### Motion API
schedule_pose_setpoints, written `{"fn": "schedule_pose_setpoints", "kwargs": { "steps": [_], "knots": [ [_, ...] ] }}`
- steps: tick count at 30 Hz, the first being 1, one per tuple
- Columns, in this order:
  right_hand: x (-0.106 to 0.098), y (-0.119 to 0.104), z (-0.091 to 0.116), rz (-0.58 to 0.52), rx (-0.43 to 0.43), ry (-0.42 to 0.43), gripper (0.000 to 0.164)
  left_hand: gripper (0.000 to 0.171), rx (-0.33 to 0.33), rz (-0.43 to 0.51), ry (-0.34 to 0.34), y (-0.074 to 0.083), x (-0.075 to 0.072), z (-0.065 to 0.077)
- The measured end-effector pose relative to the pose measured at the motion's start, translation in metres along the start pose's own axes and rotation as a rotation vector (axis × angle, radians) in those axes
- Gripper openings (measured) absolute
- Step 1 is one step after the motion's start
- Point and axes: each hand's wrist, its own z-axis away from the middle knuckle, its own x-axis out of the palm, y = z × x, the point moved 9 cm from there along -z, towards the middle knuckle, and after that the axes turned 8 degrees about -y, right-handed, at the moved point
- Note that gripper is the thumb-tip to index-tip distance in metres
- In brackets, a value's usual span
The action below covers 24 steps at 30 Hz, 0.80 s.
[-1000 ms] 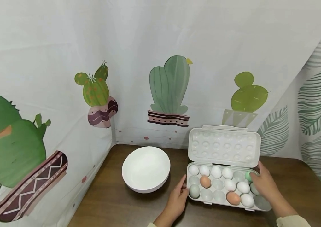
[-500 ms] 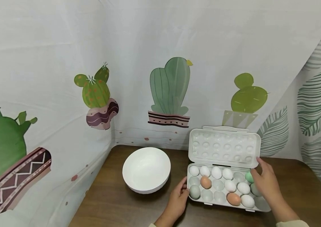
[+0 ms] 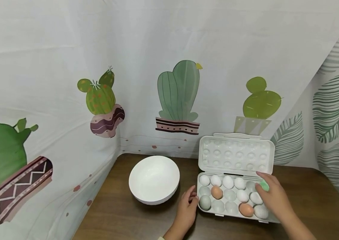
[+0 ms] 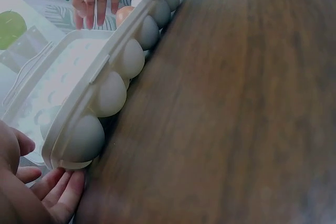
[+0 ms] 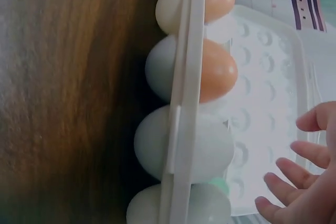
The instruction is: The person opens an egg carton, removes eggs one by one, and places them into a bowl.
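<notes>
A white plastic egg carton (image 3: 236, 216) lies with its lid (image 3: 236, 154) raised at the back. Its cups hold several white eggs (image 3: 227, 182), two brown eggs (image 3: 246, 210), a grey-green egg (image 3: 205, 202) at the front left and a bright green egg (image 3: 264, 185) at the back right. At the carton's left end is my left hand (image 3: 187, 209); the left wrist view shows its fingertips (image 4: 71, 187) against that end, thumb apart. My right hand (image 3: 275, 198), fingers spread and holding nothing, hovers over the carton's right part and hides its right end.
A white bowl (image 3: 154, 200) stands left of the carton on the brown wooden table (image 3: 112, 203). Behind the table hangs a white cloth (image 3: 139, 100) printed with cacti, close to the raised lid. Leaf-patterned cloth (image 3: 337, 110) is at the right.
My right hand has shifted left from the carton's right edge, over the eggs. My left hand has loosened slightly from the left end. Carton and bowl stay in place.
</notes>
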Motion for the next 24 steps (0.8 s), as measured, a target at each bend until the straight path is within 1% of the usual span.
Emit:
{"fn": "schedule_pose_setpoints", "kwargs": {
  "steps": [3,6,9,11,12,14,19,21,24],
  "knots": [
    [0.006,-0.009,0.004,0.029,-0.046,-0.026,0.044,0.042,0.019,0.0,0.053,0.004,-0.005,0.001],
    [0.01,-0.017,0.01,0.07,-0.099,-0.006,0.042,0.04,0.041,0.008,0.095,0.008,-0.009,0.001],
    [0.013,-0.025,0.015,0.117,-0.148,0.03,0.039,0.039,0.056,0.005,0.108,0.012,-0.011,0.001],
    [0.016,-0.029,0.018,0.14,-0.166,0.036,0.034,0.039,0.058,0.002,0.105,0.012,-0.01,0.001],
    [0.018,-0.03,0.02,0.148,-0.165,0.024,0.032,0.039,0.061,0.003,0.102,0.013,-0.01,0.001],
    [0.025,-0.03,0.023,0.161,-0.149,-0.024,0.028,0.039,0.067,0.005,0.1,0.013,-0.01,0.002],
    [0.04,-0.023,0.028,0.212,-0.06,-0.154,0.023,0.038,0.079,0.011,0.1,0.015,-0.01,0.004],
    [0.043,-0.021,0.03,0.245,-0.04,-0.168,0.021,0.038,0.08,0.01,0.098,0.016,-0.01,0.005],
    [0.045,-0.019,0.033,0.298,-0.042,-0.156,0.018,0.037,0.081,0.014,0.095,0.017,-0.009,0.005]
  ]
}}
